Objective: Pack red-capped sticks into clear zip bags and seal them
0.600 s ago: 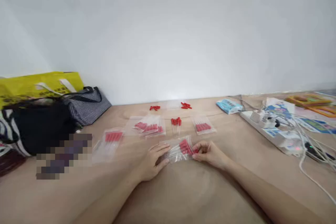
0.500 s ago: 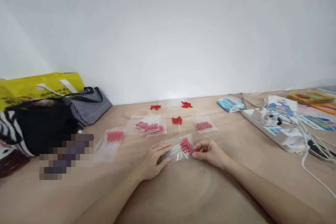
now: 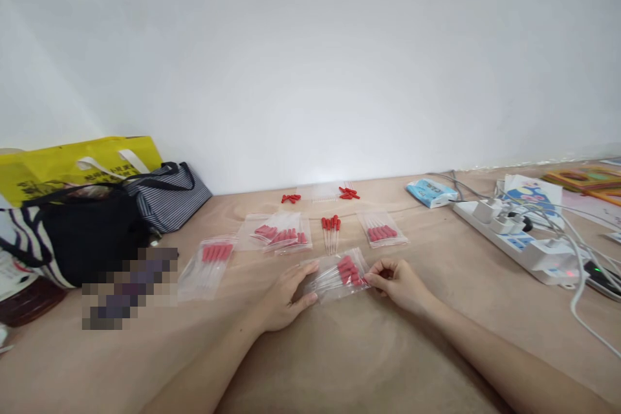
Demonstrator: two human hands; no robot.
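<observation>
Holding a clear bag of red-capped pins (image 3: 339,275) flat on the tabletop (image 3: 369,362), both hands on it. Left hand (image 3: 286,297) lay on the bag's left end, fingers spread and pressing down, thumb alongside; nothing enclosed in that grip, just contact from above. Right hand (image 3: 400,284) had its grip pinched onto the bag's right edge, fingertips curled in tight against the plastic near the red caps. Bag sat between the two hands, straight ahead of me, tilted slightly with red ends toward the right. Beyond it: a loose bunch of pins (image 3: 330,231) lying bare on the tabletop, a filled bag (image 3: 383,231) to its right, a stack of filled bags (image 3: 279,234) to its left, and one more filled bag (image 3: 208,259) further left. Two small heaps of red caps (image 3: 291,198) and (image 3: 348,193) sat near the wall. Far left: yellow bag (image 3: 72,165), striped bag (image 3: 167,197), black bag (image 3: 82,233). Right side: white power strip (image 3: 524,242) with plugs and cables, blue packet (image 3: 431,193) behind it.
</observation>
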